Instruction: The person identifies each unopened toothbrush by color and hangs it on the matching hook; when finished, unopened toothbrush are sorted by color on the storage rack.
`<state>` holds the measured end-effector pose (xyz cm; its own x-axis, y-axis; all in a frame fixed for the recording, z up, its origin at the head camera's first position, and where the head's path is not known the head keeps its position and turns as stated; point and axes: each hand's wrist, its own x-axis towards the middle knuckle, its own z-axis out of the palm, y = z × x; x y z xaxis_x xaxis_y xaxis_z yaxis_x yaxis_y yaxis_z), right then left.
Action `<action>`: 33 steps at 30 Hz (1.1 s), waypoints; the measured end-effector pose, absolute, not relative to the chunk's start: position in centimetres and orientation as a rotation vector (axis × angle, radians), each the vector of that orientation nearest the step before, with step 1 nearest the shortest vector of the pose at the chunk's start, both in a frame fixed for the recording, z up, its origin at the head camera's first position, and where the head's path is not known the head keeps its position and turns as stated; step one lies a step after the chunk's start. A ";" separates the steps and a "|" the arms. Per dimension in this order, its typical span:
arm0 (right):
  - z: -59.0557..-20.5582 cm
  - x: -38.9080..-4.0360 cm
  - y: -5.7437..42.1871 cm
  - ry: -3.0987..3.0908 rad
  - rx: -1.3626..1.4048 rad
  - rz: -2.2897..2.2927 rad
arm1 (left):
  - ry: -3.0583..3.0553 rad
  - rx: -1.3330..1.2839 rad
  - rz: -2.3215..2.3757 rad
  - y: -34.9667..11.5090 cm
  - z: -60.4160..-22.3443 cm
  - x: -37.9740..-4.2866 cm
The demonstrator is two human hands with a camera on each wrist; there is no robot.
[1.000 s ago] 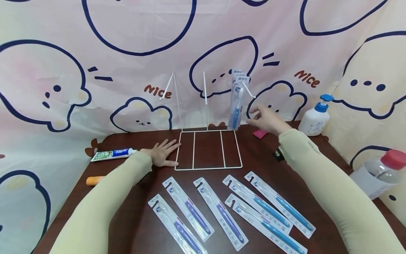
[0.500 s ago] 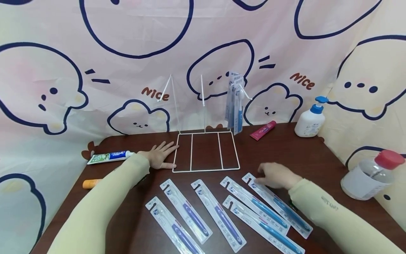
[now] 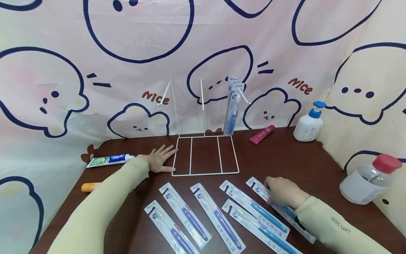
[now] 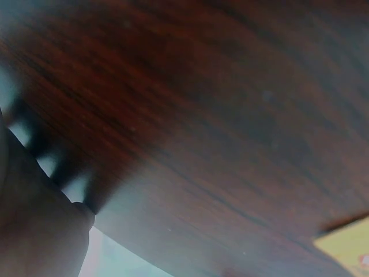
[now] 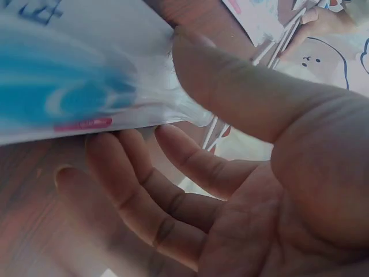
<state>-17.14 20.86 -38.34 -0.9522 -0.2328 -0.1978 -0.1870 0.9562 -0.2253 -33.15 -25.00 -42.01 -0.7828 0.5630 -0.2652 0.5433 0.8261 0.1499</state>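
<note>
My right hand (image 3: 285, 192) pinches the rightmost packaged blue toothbrush (image 3: 258, 187) on the table. In the right wrist view, the thumb lies over the clear packaging (image 5: 86, 81) and the curled fingers are at its edge. My left hand (image 3: 158, 159) lies flat, fingers spread, touching the left side of a white wire rack (image 3: 205, 174). Several packaged toothbrushes (image 3: 233, 106) hang from the rack's right hook. Two more blue packs (image 3: 260, 215) lie left of the right hand, and three purple packs (image 3: 219, 215) lie further left.
A toothpaste tube (image 3: 109, 160) and an orange item (image 3: 90, 187) lie at the left, partly behind the sleeve. A pink tube (image 3: 262, 134), a pump bottle (image 3: 308, 125) and a red-capped bottle (image 3: 364, 181) are at the right. Patterned cloth (image 3: 142, 81) hangs behind the rack.
My right hand has come from beside the hanging packs down to the rightmost blue toothbrush pack and now grips it. The hanging packs swung and turned. My left hand stayed at the rack.
</note>
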 end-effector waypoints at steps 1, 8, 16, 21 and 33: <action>-38.4 -17.1 20.9 2.884 -0.306 -0.309 | 2.711 0.841 0.090 -25.0 -42.0 -33.2; -37.9 -17.3 21.8 2.828 -0.307 -0.373 | 2.722 0.856 0.096 -25.1 -42.1 -33.1; -35.2 -18.2 22.5 2.937 -0.344 -0.511 | 2.720 0.852 0.125 -25.2 -42.3 -32.7; -31.6 -18.2 21.8 3.061 -0.489 -0.803 | 2.729 0.859 0.120 -25.3 -42.3 -32.8; -28.3 -19.4 18.1 3.120 -0.630 -1.380 | 2.741 0.846 0.114 -25.2 -43.0 -33.0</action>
